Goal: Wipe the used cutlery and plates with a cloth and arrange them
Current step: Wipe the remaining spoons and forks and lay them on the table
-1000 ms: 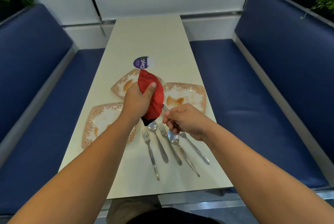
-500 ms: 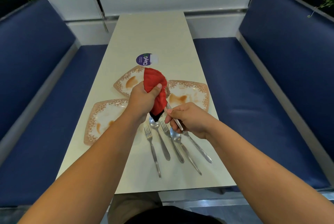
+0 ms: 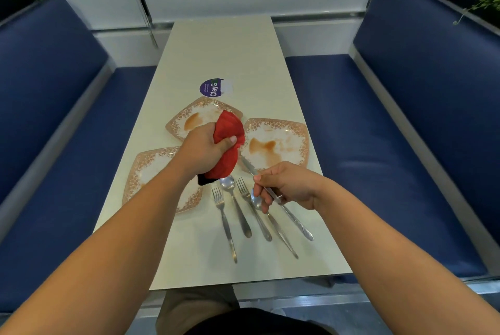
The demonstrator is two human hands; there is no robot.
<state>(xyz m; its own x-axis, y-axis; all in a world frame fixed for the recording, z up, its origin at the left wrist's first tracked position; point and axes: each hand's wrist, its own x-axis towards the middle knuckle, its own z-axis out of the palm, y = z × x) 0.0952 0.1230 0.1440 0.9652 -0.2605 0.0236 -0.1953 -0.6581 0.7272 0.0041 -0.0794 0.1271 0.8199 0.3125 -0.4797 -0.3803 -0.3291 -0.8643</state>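
The left hand (image 3: 203,149) grips a bunched red cloth (image 3: 230,129), thumb pressed on its front, and the cloth wraps the far end of a metal piece of cutlery (image 3: 250,168). Its long axis slants from the cloth at far left towards the near right, where the right hand (image 3: 289,186) pinches its shaft with curled fingers. Below, two forks (image 3: 223,215) and two spoons (image 3: 235,205) lie on the table (image 3: 221,50), heads pointing away. Three stained plates (image 3: 303,140) sit behind. Further off, a round purple sticker (image 3: 212,87) reads "ClayG".
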